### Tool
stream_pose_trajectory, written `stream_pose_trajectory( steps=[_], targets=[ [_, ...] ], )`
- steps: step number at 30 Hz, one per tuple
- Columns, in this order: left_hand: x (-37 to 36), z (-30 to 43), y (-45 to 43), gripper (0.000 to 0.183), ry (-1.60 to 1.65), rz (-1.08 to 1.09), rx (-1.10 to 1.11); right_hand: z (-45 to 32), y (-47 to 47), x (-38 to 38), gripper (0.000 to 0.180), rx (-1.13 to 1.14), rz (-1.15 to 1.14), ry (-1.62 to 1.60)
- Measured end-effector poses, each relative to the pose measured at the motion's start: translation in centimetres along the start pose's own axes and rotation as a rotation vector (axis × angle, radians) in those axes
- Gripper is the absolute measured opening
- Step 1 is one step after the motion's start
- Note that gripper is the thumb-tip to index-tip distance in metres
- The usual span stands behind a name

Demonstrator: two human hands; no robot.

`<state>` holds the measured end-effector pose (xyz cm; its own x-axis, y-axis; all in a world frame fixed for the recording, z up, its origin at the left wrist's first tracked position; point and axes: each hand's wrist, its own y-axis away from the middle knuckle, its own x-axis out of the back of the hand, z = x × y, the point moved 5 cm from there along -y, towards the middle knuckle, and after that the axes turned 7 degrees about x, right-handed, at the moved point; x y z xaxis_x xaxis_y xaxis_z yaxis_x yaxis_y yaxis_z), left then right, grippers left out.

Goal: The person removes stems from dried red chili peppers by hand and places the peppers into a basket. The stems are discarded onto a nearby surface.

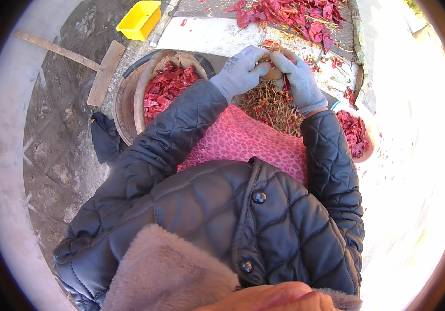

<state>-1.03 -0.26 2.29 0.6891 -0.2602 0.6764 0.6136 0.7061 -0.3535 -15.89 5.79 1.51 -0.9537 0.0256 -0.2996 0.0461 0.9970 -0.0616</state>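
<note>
My left hand (pixel 242 72) and my right hand (pixel 301 81), both in grey work gloves with brownish fingertips, meet in front of me. Between the fingers is a dried red pepper (pixel 286 82), largely hidden by the gloves. Its red skin shows beside the right palm. Beneath the hands lies a heap of dry pepper stems and scraps (pixel 271 107). To the left, dried red pepper pieces (pixel 170 86) fill part of a round woven basket (pixel 123 105). By my right forearm, a pale bowl (pixel 369 144) contains more red pepper pieces (pixel 351 132).
Whole dried peppers (pixel 296 15) are heaped on a mesh-covered surface beyond the hands. A yellow plastic tub (pixel 139 21), a wooden T-shaped rake (pixel 107 74) and a dark cloth item (pixel 105 136) lie at left. Pink patterned fabric (pixel 242 138) covers my lap.
</note>
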Motion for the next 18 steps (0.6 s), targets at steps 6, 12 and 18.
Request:
stream_pose_trajectory(
  steps=[6,12,18],
  targets=[
    [0.6,1.3,0.6,0.027,0.766,-0.003,0.310,-1.1,0.3,0.3,0.059,0.086,0.060,0.446],
    [1.4,3.0,-1.4,0.025,0.389,-0.070,0.278,-0.5,0.4,-1.0,0.043,0.386,0.119,0.806],
    [1.8,3.1,-1.3,0.012,-0.080,0.096,-0.247,1.0,0.1,-0.7,0.033,0.137,0.044,0.660]
  ],
)
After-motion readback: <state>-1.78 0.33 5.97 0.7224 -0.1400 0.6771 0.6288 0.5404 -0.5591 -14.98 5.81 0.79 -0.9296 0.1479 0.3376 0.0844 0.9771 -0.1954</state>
